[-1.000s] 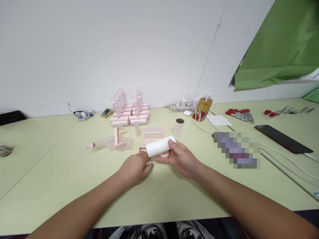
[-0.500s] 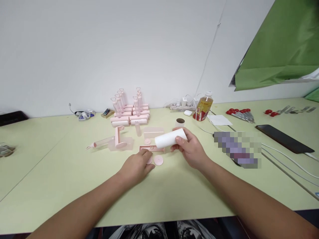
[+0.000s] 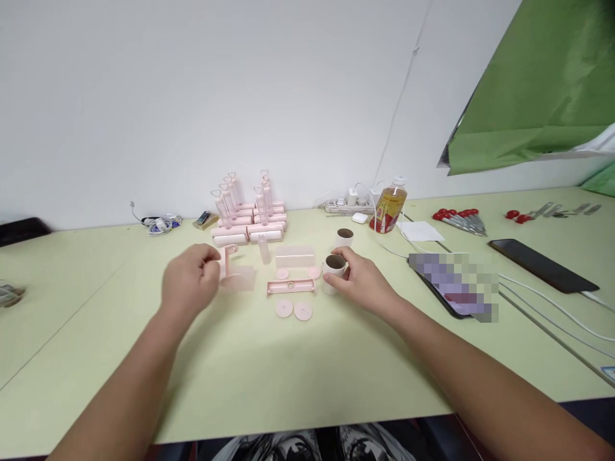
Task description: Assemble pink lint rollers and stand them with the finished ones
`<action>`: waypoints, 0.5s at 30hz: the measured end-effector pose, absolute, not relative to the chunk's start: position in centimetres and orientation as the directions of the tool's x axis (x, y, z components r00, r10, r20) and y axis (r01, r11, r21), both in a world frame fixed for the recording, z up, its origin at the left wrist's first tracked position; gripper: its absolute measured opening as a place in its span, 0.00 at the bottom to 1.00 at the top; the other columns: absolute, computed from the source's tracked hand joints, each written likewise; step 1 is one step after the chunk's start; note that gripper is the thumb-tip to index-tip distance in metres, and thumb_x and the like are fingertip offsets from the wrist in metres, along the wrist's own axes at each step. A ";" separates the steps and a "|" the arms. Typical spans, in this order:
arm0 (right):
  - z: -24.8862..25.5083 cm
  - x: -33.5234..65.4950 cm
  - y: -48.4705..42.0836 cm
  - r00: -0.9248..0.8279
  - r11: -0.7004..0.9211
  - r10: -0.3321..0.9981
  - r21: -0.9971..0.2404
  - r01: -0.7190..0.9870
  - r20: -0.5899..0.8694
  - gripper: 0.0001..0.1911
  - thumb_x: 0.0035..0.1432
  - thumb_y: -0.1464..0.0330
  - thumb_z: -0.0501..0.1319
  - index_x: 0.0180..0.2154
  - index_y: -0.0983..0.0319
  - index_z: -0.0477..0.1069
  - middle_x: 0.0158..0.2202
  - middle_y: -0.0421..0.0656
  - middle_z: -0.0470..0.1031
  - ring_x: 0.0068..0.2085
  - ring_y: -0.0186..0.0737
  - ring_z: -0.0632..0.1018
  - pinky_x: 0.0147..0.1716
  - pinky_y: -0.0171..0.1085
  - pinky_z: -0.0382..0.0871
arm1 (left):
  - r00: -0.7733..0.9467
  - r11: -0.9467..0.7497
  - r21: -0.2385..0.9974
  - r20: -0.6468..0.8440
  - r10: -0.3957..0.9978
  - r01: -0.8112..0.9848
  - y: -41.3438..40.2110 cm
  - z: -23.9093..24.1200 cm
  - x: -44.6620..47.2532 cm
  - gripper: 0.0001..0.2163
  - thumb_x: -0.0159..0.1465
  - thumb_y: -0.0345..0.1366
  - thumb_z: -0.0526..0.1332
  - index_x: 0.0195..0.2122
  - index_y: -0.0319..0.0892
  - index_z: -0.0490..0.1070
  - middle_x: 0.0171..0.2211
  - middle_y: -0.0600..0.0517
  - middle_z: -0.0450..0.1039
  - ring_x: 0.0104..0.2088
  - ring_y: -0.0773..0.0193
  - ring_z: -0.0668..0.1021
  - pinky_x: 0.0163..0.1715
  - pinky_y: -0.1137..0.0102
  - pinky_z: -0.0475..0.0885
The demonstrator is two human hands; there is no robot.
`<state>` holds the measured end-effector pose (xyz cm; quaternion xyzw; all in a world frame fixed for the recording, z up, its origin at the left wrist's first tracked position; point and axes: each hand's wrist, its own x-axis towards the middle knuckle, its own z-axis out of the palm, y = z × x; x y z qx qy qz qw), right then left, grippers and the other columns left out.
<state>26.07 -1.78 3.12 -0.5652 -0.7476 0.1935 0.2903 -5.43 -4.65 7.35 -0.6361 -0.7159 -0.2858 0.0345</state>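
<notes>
My right hand (image 3: 362, 282) is closed round a white paper roll (image 3: 332, 273) that stands upright on the pale green table (image 3: 298, 371), its brown core facing up. My left hand (image 3: 191, 282) hovers with loosely curled fingers over the pink roller handle piece (image 3: 229, 262) and nothing shows in it. Between the hands lie a pink flat bar (image 3: 291, 287), two pink discs (image 3: 294, 310) and a translucent cover (image 3: 295, 257). A second roll (image 3: 344, 237) stands just behind.
A stack of finished pink rollers (image 3: 250, 221) sits at the back. A bottle (image 3: 389, 208), a power strip (image 3: 348, 206), red-handled tools (image 3: 459, 218), a dark phone (image 3: 542, 266) and cables lie to the right. A green sheet (image 3: 533, 83) hangs upper right.
My right hand has turned the white roll from lying to upright and set it on the table. My left hand has left the pink discs and moved left to the handle piece.
</notes>
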 end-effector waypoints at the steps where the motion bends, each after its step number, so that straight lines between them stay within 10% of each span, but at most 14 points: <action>1: 3.1 26.0 -1.8 -0.192 0.291 0.955 -0.603 0.743 0.226 0.20 0.56 0.56 0.60 0.48 0.57 0.66 0.43 0.45 0.74 0.32 0.42 0.74 0.33 0.41 0.65 | -0.237 0.119 0.332 0.343 0.909 0.936 -4.3 7.9 -6.5 0.10 0.57 0.33 0.53 0.36 0.43 0.72 0.37 0.47 0.76 0.36 0.53 0.77 0.32 0.64 0.67; 7: 3.7 26.0 -2.8 -0.097 0.342 0.901 -0.554 0.759 0.423 0.25 0.56 0.55 0.60 0.54 0.57 0.65 0.52 0.49 0.66 0.32 0.40 0.72 0.34 0.43 0.68 | -0.104 0.101 0.086 0.030 0.994 0.991 -3.1 7.2 -9.5 0.21 0.55 0.39 0.55 0.50 0.43 0.71 0.56 0.41 0.66 0.53 0.42 0.70 0.51 0.50 0.63; 15: 3.9 25.3 -4.3 -0.093 0.639 0.673 -0.513 0.573 0.733 0.13 0.57 0.67 0.60 0.46 0.59 0.68 0.43 0.45 0.67 0.26 0.31 0.66 0.25 0.36 0.65 | 0.013 -0.018 0.077 0.063 0.998 0.997 -2.5 5.9 -9.4 0.16 0.62 0.41 0.51 0.46 0.45 0.72 0.53 0.45 0.70 0.50 0.50 0.73 0.54 0.51 0.60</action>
